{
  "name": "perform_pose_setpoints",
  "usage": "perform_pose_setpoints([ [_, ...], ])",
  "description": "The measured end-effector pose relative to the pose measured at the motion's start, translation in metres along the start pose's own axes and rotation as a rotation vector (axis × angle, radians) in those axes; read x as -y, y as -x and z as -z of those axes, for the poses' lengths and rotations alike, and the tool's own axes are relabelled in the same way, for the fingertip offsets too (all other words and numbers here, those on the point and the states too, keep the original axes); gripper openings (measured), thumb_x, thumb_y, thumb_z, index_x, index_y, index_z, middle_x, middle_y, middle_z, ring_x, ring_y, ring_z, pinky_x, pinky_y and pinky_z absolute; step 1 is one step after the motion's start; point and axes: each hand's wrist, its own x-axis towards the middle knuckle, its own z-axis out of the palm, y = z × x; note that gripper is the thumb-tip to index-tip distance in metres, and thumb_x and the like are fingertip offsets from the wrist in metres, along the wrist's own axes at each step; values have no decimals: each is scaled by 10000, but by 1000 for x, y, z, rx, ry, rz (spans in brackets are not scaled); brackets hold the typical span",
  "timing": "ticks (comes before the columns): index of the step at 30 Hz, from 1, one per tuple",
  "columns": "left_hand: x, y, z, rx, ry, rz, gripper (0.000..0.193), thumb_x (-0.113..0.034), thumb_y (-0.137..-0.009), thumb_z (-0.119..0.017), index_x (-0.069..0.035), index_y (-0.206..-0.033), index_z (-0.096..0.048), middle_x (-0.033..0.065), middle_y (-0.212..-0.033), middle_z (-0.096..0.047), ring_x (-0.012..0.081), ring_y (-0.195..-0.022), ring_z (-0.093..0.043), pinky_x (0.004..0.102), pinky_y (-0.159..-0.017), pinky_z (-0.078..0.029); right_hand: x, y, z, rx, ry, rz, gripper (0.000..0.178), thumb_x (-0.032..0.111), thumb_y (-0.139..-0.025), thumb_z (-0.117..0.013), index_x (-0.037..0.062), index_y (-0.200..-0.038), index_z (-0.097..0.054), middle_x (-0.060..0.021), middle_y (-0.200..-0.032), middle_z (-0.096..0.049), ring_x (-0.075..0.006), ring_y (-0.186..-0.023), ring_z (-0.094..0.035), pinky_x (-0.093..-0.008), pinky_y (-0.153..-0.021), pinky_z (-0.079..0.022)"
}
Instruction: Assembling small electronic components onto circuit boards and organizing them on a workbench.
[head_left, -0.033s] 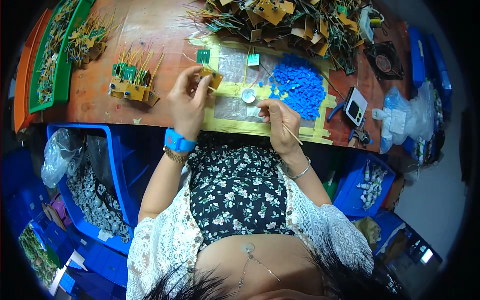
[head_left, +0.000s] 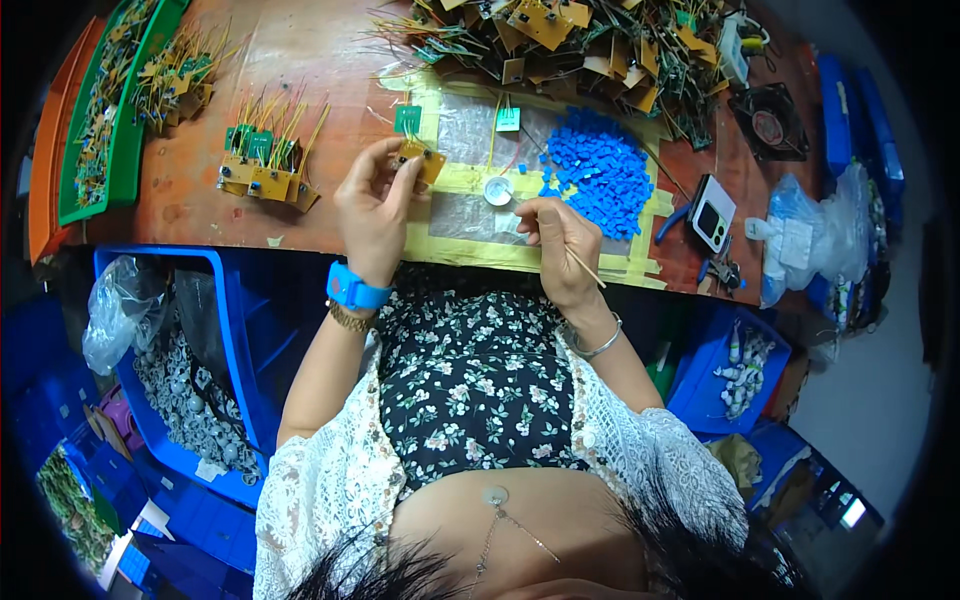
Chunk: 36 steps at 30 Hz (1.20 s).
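My left hand (head_left: pixel 376 208) pinches a small tan circuit board (head_left: pixel 431 166) above the table's taped work area. A little green board (head_left: pixel 407 119) stands at its far side, apparently part of the same piece. In my right hand (head_left: pixel 566 250) is a thin wooden stick (head_left: pixel 586 268), its back end sticking out toward me; its front tip is hidden by the fingers. Just ahead of that hand sits a small round white cup (head_left: pixel 497 190) with pale contents. Many small blue plastic pieces (head_left: pixel 600 175) lie heaped to the right. Another green board (head_left: pixel 507 119) with wires rests beyond the cup.
A large pile of wired boards (head_left: pixel 560 45) covers the far side. Several boards (head_left: pixel 265 183) stand together at left, near a green tray (head_left: pixel 120 130). At right are a white phone-like device (head_left: pixel 711 214), pliers (head_left: pixel 672 222) and a black fan (head_left: pixel 768 122).
The board in my left hand has tilted slightly, and the little green board has dipped a touch. My right hand looks unchanged.
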Motion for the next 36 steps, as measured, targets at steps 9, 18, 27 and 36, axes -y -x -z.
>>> perform_pose_setpoints([
  [9, -13, 25, 4, 28, -138, -123, 235, 12, -914, -598, 22, -1143, -649, 83, -839, -643, 115, -655, -640, 229, -576, -519, -3, -3, -1, 17, 52, 28, 452, 326, -1035, -415, -27, -905, -666, -85, -735, -641, -119, -625, -582, -242, -579, -464],
  [18, -20, 35, 6, 257, 78, 217, 320, 6, -905, -613, 13, -1225, -605, 76, -867, -651, 145, -733, -674, 241, -650, -555, 16, -2, -2, 65, -197, 81, 551, 402, -1039, -359, -30, -885, -665, -95, -808, -653, -116, -642, -562, -226, -562, -407],
  [27, -34, 37, 5, 335, 482, 568, 424, 31, -887, -617, 79, -1295, -512, 126, -981, -660, 175, -839, -686, 254, -772, -580, 15, -2, -13, 114, -260, 94, 500, 388, -1023, -416, -22, -886, -666, -88, -793, -652, -144, -630, -586, -263, -575, -468],
  [36, -34, 37, 5, 343, 449, 535, 421, 27, -888, -618, 74, -1294, -518, 117, -975, -663, 163, -839, -683, 245, -769, -574, 17, -5, -12, 129, -127, 165, 394, 326, -995, -506, -13, -910, -689, -100, -812, -659, -151, -674, -602, -260, -598, -461],
])
